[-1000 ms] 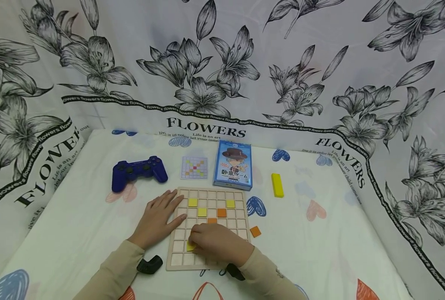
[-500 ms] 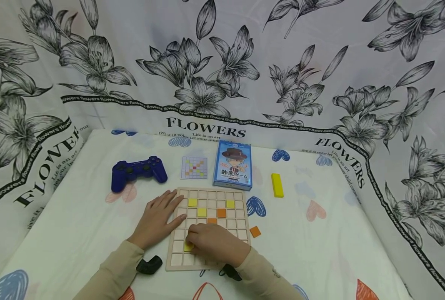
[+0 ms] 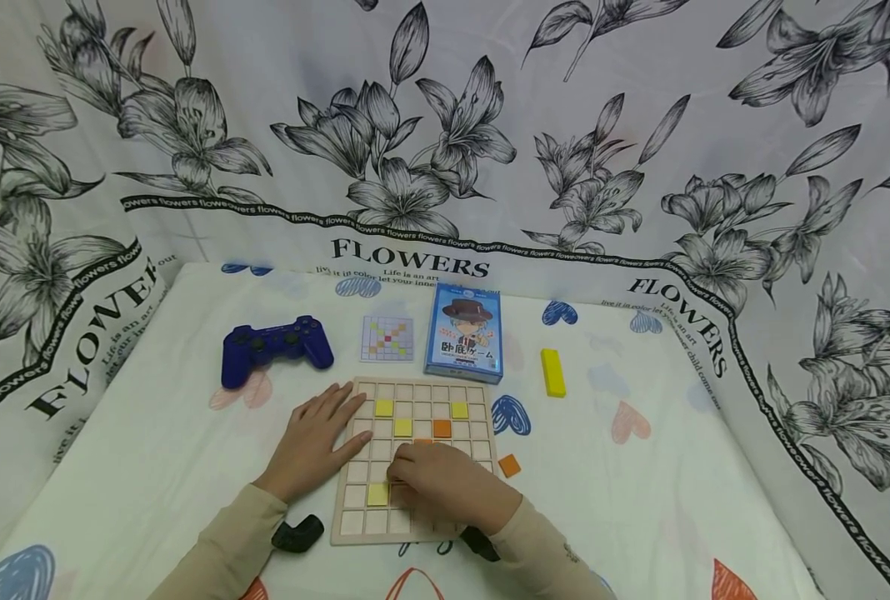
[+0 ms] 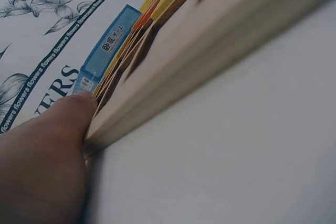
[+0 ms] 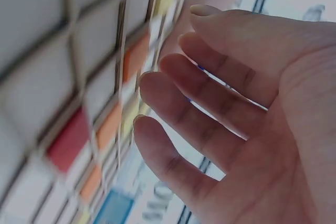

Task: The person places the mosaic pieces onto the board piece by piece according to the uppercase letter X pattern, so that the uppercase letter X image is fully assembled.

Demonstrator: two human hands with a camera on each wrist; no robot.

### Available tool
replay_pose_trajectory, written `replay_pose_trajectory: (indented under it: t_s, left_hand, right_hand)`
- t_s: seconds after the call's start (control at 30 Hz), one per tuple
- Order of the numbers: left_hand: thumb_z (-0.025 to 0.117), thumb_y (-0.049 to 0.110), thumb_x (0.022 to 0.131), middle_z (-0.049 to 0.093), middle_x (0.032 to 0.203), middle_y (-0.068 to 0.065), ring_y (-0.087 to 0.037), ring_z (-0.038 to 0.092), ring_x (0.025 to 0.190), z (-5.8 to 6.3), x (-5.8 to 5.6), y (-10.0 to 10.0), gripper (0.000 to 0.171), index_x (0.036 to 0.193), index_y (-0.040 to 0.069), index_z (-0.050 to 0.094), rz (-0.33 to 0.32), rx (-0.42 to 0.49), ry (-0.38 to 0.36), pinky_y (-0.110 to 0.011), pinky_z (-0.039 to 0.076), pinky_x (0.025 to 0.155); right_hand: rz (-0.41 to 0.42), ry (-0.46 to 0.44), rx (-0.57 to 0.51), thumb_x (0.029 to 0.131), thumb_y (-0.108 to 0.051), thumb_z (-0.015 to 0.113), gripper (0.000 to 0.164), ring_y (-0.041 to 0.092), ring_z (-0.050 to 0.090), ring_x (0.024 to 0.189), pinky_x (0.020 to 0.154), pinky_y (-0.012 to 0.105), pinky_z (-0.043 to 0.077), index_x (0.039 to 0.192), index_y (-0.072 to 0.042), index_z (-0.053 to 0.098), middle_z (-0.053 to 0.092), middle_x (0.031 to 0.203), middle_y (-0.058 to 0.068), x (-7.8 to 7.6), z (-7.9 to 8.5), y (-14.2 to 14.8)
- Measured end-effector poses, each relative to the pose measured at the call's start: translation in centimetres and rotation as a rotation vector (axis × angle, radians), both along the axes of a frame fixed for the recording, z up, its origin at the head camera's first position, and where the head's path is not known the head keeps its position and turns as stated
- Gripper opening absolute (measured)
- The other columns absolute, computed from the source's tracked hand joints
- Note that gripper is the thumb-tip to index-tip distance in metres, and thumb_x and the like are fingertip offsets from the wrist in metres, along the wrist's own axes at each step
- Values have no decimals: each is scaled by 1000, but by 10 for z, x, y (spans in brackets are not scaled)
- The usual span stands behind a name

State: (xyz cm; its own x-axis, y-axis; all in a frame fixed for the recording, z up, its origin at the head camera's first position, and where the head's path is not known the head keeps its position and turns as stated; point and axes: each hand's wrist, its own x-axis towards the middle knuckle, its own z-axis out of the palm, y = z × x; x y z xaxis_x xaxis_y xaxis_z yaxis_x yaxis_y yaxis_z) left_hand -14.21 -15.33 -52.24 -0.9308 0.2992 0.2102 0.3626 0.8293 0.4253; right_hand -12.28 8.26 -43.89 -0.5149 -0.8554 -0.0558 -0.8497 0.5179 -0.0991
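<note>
A square wooden grid board lies on the cloth. My left hand rests along its left edge, fingers spread. In the left wrist view, the thumb touches the board's side. Over the lower middle of the board is my right hand. The right wrist view shows its fingers loosely bent with nothing between them. A yellow tile sits in a cell just left of that hand. Other yellow tiles and an orange tile fill upper cells. A red tile shows only in the right wrist view.
Behind the board stand a blue game controller, a pattern card and a blue card-game box. To the right lie a yellow block and a loose orange tile. A black object sits near the left sleeve.
My right hand has let go of the yellow tile at lower left and drawn back slightly to the right, so the tile is fully visible. My left hand has stayed in place.
</note>
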Motion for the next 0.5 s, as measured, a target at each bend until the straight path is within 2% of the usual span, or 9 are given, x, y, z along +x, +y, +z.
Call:
replay_pose_trajectory:
  t_s: [0.1,0.3,0.4,0.5]
  left_hand:
    - [47,58,94,31,155,-7,-29,22,144,-2,0,1,67,148,19,39,1,1,2,-54,21,110]
    - [46,60,94,30,156,-7,-29,22,144,-4,0,1,68,148,20,39,6,-7,4,-53,21,110]
    - [46,60,93,30,156,-7,-29,22,145,-4,0,1,68,148,20,39,7,-5,3,-54,21,110]
    - [47,61,93,29,156,-6,-28,21,145,-4,-1,0,69,148,21,38,8,-1,1,-54,21,109]
  right_hand:
    - [-80,-28,-41,90,-28,69,19,2,58,84,79,13,49,106,-20,68,63,99,-10,-4,2,23]
    - [-289,-141,-57,90,-23,69,22,5,59,89,80,20,52,111,-17,67,64,104,-7,-8,3,74]
    - [-374,-143,-67,89,-20,70,23,7,61,90,82,25,54,111,-16,66,64,106,-5,-9,0,96]
    - [-422,-115,-63,88,-17,70,22,9,61,87,81,28,55,110,-14,67,63,103,-3,-8,-4,112]
